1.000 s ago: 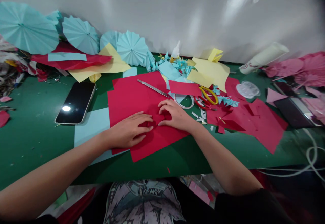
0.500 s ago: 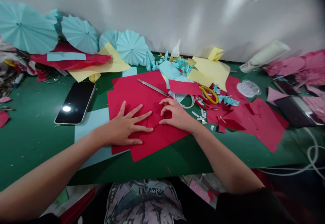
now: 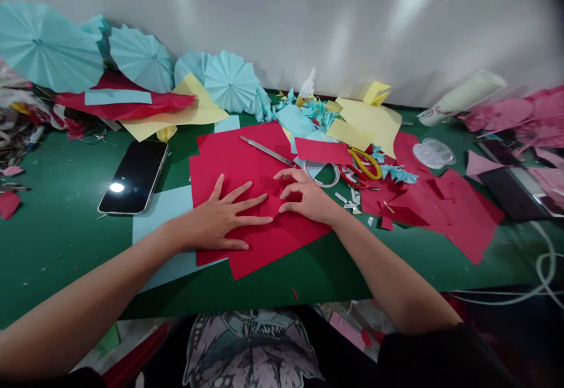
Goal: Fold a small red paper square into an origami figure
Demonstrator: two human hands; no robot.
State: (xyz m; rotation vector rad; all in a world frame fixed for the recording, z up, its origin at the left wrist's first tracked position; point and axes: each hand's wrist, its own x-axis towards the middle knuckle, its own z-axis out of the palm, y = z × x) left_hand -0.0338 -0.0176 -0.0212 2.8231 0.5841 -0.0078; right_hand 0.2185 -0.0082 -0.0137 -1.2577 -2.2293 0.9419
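Several sheets of red paper (image 3: 247, 162) lie overlapped in front of me. My left hand (image 3: 220, 219) is flat on them, fingers spread, with two fingertips on a small folded piece of red paper (image 3: 269, 206). At that piece's right edge, my right hand (image 3: 304, 197) has curled fingers and thumb closed on the paper; the exact contact is hard to see, red on red. A slim metal craft knife (image 3: 268, 150) rests on the sheets just beyond my hands. Under the red stack, a light blue sheet (image 3: 165, 206) sticks out at the left.
A phone (image 3: 134, 176) lies left. Yellow-handled scissors (image 3: 365, 164), a roll of tape (image 3: 324, 174) and paper scraps lie right. Pleated blue paper umbrellas (image 3: 231, 80), a glue bottle (image 3: 307, 84) and yellow sheets (image 3: 372, 121) line the back. A cable (image 3: 544, 265) loops at the right edge.
My left fingertips have slid slightly right, onto the small folded red piece. My right hand stays at its edge, almost unmoved. The whole view has shifted a little.
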